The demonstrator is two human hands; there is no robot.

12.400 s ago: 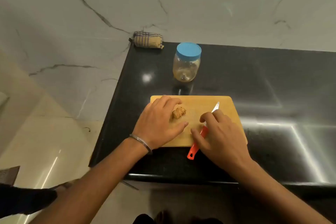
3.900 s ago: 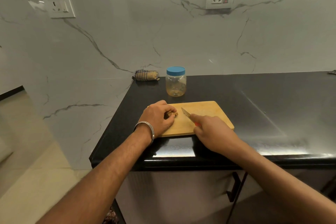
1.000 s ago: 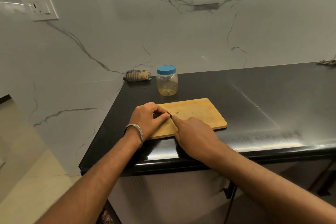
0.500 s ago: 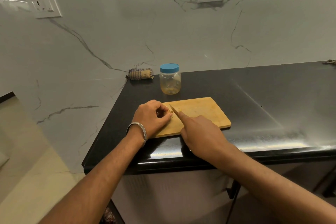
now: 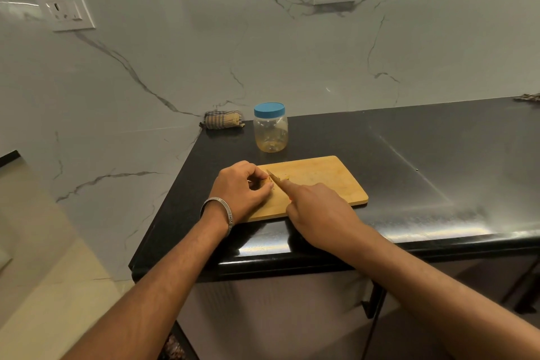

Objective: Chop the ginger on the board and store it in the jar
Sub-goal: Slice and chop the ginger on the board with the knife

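Note:
A wooden cutting board (image 5: pixel 327 181) lies on the black counter. My left hand (image 5: pixel 241 188) curls over the ginger (image 5: pixel 267 183) at the board's left end, hiding most of it. My right hand (image 5: pixel 315 207) grips a red-handled knife; its blade (image 5: pixel 276 180) rests against the ginger, with my index finger along the blade's back. A small cut piece (image 5: pixel 285 176) lies just right of the blade. Behind the board stands the clear plastic jar (image 5: pixel 271 128), its blue lid on.
A rolled checked cloth (image 5: pixel 223 119) lies at the counter's back left corner by the marble wall. Another cloth (image 5: pixel 530 96) shows at the far right edge. The black counter (image 5: pixel 423 161) stretches right of the board. Its left edge (image 5: pixel 163 207) drops to the floor.
The knife blade has shifted slightly along the ginger in a cutting stroke. My left hand stays on the ginger. The camera view moved a little.

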